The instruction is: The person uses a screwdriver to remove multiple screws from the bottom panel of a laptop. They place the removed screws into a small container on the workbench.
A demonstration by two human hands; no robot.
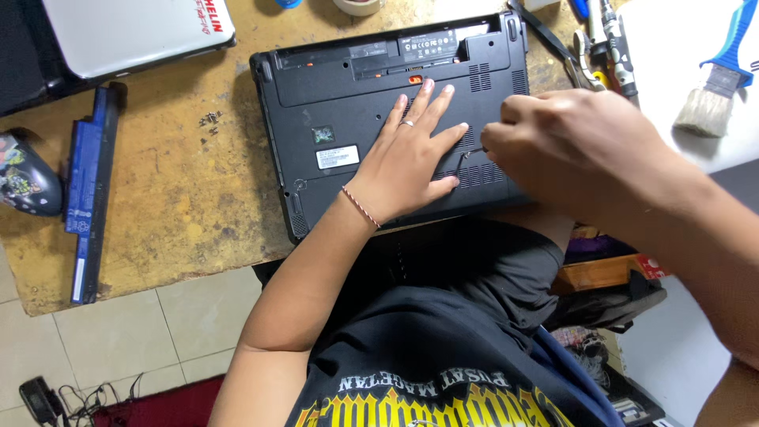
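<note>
While pressing the left hand (411, 162) flat, fingers spread, on the laptop (348, 103), keep steady. Right hand (569, 150) fingers pinched on a thin screwdriver (472, 151); keep upright.

Worktop (190, 198) left of laptop: a broad bare stretch, open for a hand to pass
Laptop (348, 103) underside: its left half is uncovered; the left hand (411, 154) lies flat on the right half, the right hand (561, 146) crowds in just beside it
Far left: a long battery (88, 190) and a mouse (28, 178) block the edge
Top right: pliers (585, 71) and a brush (711, 87) hem in the laptop's corner
Top left: a white laptop (134, 32) closes that corner
</note>
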